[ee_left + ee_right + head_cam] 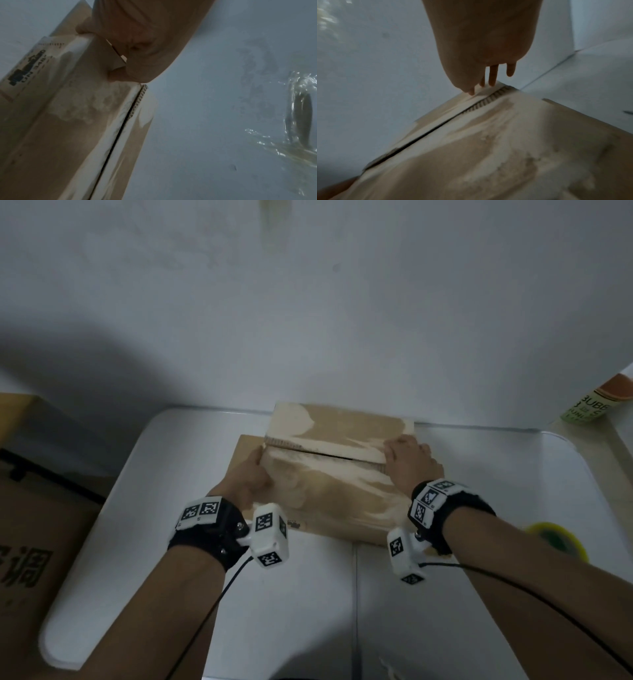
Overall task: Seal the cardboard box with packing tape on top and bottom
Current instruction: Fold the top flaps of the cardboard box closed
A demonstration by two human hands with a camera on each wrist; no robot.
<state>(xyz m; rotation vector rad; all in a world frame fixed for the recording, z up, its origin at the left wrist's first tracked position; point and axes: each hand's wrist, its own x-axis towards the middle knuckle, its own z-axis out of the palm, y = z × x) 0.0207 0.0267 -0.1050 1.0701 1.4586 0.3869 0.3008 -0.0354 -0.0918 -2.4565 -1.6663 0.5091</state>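
The cardboard box (329, 474) lies on the white table (496, 474), flaps closed, a dark seam between them. The left hand (250, 477) grips its left end, and the right hand (409, 465) presses straight fingers (493, 75) on its right end. A tape roll (555, 539) lies behind the right forearm. Only the left wrist view shows black print (25, 67) on the box's side.

Two cardboard boxes: one box (337, 474) at the frame's centre on the white surface (513, 474), one larger printed box (37, 525) at the left edge. One roll of packing tape (556, 539) at the right. Two hands: left hand (248, 477), right hand (409, 463). Two wrist bands. One green-labelled package (597, 402), upper right.
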